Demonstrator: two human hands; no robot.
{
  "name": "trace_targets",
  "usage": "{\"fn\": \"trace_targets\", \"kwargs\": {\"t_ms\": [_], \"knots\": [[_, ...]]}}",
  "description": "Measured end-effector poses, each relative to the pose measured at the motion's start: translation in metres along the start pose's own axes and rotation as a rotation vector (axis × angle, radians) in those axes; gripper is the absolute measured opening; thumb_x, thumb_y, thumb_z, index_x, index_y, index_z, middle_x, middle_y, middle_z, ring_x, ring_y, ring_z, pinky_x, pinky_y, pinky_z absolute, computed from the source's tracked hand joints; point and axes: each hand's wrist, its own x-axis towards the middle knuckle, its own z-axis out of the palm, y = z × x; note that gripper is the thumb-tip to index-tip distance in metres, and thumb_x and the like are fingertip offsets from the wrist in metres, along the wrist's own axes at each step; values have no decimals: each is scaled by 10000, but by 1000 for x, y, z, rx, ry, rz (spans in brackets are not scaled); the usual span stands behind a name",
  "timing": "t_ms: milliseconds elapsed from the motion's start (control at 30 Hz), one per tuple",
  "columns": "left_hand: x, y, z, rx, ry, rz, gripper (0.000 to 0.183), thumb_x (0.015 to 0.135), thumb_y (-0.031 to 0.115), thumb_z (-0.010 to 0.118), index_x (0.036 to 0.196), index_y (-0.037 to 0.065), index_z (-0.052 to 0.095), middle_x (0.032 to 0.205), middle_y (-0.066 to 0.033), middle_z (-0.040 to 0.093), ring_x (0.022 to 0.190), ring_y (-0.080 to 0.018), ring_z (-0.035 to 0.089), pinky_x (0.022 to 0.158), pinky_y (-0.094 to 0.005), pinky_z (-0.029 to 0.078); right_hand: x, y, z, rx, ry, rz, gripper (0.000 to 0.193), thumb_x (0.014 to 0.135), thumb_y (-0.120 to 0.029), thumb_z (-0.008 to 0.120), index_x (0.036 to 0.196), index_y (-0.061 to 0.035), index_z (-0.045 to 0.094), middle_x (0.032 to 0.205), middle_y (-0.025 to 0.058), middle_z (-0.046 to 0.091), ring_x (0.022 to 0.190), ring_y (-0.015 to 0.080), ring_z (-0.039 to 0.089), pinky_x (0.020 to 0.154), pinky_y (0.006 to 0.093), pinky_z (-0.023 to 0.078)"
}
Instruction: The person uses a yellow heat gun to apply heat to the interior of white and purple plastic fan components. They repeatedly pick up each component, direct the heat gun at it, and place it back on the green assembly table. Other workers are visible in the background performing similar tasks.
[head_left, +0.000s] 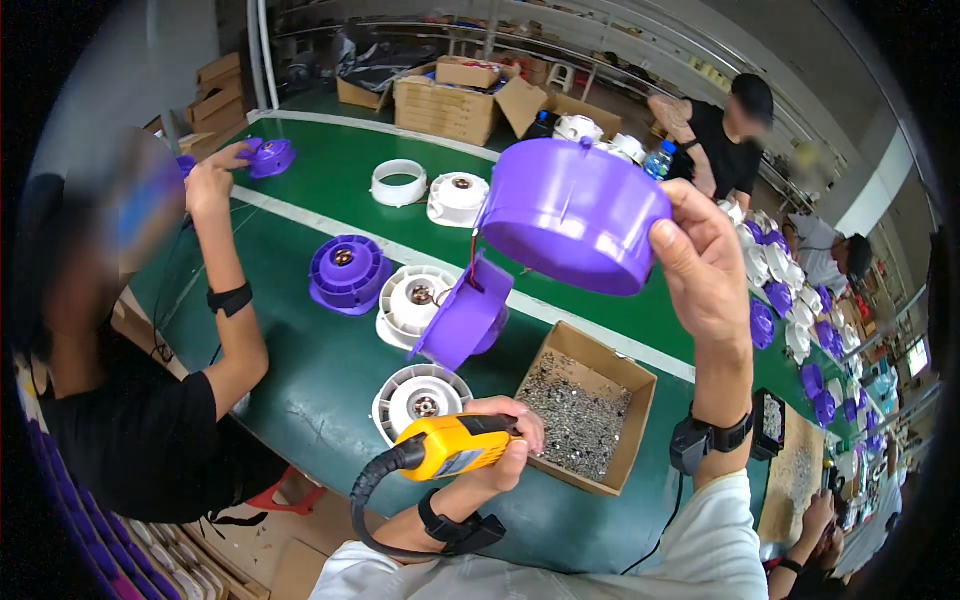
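Observation:
My right hand (706, 262) is raised, its thumb and fingers closed on the rim of a purple round plastic housing (575, 215). Thin red wires run down beside that housing toward a smaller purple plastic part (462, 322), tilted against a white motor housing (403, 300). My left hand (512, 440) is wrapped round a yellow electric screwdriver (450, 446) with a thick black cable; its tip is hidden. Just behind the tool, a second white round housing (400, 400) with a copper-coloured motor centre lies on the green table. A purple motor housing (350, 274) sits farther left.
An open cardboard tray of small screws (580, 420) stands between my arms. Across the white line lie a white ring (398, 183) and another white housing (459, 200). At left, a co-worker's arm (225, 260) reaches toward a purple part (270, 157). Cardboard boxes (445, 108) stand behind.

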Motion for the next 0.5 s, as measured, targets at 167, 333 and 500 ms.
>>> {"fn": "trace_targets", "kwargs": {"t_ms": [167, 333, 500], "knots": [[1, -3, 2, 31, 1, 1, 428, 904, 381, 577, 1104, 63, 372, 607, -54, 493, 514, -181, 500, 504, -325, 437, -28, -7, -29, 121, 157, 115, 297, 899, -199, 613, 1086, 25, 556, 927, 33, 628, 792, 66, 575, 745, 203, 455], [3, -2, -1, 87, 0, 45, 437, 914, 416, 543, 1101, 65, 362, 609, -59, 498, 501, -183, 493, 501, -326, 445, -69, 7, -38, 313, 264, 305, 300, 907, -207, 591, 1107, 11, 541, 896, 33, 630, 771, 73, 577, 718, 214, 455], [7, 3, 0, 27, 17, 50, 449, 885, 370, 615, 1100, 61, 370, 641, -60, 513, 533, -180, 519, 517, -328, 449, -126, 40, -43, 527, 437, 568, 172, 933, -229, 524, 880, -66, 540, 709, -2, 506, 624, 93, 478, 595, 239, 394]]}}
